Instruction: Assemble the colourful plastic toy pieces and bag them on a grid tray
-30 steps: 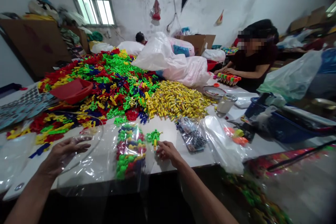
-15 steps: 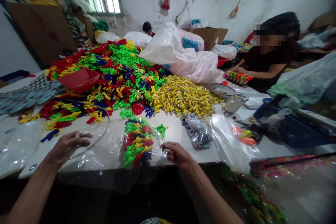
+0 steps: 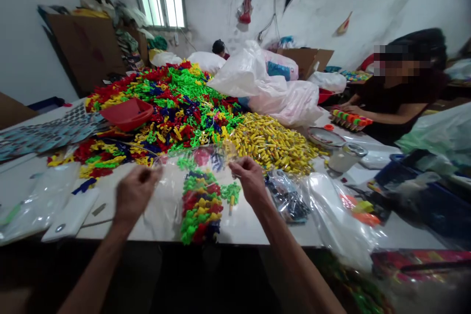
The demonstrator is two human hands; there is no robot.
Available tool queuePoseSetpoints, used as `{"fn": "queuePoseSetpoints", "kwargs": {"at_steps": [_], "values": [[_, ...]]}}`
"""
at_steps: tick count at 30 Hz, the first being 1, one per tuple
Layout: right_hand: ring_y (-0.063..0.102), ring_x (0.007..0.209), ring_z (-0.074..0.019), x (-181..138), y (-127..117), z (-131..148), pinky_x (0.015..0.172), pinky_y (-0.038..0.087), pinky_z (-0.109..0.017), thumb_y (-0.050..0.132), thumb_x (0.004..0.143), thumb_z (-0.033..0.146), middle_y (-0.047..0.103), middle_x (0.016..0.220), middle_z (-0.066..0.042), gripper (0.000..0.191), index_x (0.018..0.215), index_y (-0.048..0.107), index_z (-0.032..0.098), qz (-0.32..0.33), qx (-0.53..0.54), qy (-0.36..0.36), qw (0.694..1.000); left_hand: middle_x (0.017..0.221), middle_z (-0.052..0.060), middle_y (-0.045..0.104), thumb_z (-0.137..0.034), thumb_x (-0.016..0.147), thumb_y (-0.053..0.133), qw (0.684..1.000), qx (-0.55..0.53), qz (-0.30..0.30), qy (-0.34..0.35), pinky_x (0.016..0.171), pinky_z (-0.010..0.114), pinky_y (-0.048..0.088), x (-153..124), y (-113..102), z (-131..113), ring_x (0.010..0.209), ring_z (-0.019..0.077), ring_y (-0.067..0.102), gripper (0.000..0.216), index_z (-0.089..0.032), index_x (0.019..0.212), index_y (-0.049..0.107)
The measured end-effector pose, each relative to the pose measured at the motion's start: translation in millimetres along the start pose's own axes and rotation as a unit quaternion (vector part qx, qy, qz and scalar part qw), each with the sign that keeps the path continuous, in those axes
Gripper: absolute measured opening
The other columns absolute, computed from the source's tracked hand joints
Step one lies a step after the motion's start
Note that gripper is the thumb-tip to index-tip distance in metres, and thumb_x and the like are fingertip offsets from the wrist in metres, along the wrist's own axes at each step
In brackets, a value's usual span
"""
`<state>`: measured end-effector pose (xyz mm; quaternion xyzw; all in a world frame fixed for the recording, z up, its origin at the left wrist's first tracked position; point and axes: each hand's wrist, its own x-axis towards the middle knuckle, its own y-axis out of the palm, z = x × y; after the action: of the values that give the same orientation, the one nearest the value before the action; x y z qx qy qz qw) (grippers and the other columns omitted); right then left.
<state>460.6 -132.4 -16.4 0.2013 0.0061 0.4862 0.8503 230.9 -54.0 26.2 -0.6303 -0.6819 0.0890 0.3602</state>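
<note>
A clear plastic bag (image 3: pixel 172 196) lies in front of me on the white table (image 3: pixel 250 223), filled with a column of coloured plastic toy pieces (image 3: pixel 198 206). My left hand (image 3: pixel 135 192) pinches the bag's top left corner. My right hand (image 3: pixel 249 179) pinches its top right corner. Both hands hold the bag's mouth raised above the table. A small green toy piece (image 3: pixel 231 191) sits inside the bag near my right wrist.
A big heap of red, green, yellow and blue toy parts (image 3: pixel 165 103) fills the table's middle, with a red bowl (image 3: pixel 127 113) and a pile of yellow pieces (image 3: pixel 272 142). White sacks (image 3: pixel 272 88) lie behind. A person (image 3: pixel 397 93) works at the right. Packets (image 3: pixel 289 198) lie beside my right arm.
Both hands have risen and moved forward and closer together, lifting the bag's open end off the table. The camera view has shifted left.
</note>
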Motion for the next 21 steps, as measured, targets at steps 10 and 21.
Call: {"fn": "queuePoseSetpoints", "kwargs": {"at_steps": [10,21], "values": [[0.039,0.051,-0.0101,26,21,-17,0.050,0.031,-0.022,0.067,0.060,0.028,0.043,0.053,0.005,0.024,0.059,0.045,0.020,0.043,-0.229,-0.059,0.971,0.069,0.003,0.065,-0.037,0.066,0.069,0.870,-0.427,0.230,-0.087,0.067,0.029,0.047,4,29,-58,0.066,0.0141,0.060,0.027,-0.014,0.063,0.055],[0.027,0.039,-0.0065,96,5,-4,0.038,0.026,-0.022,0.057,0.063,0.038,0.044,0.051,0.004,0.022,0.059,0.043,0.021,0.005,-0.079,0.055,0.995,0.052,-0.007,0.040,-0.024,0.059,0.067,0.970,-0.131,0.200,0.037,0.050,0.023,0.029,24,45,-20,0.048,0.0090,0.038,0.018,-0.018,0.064,0.050]]}}
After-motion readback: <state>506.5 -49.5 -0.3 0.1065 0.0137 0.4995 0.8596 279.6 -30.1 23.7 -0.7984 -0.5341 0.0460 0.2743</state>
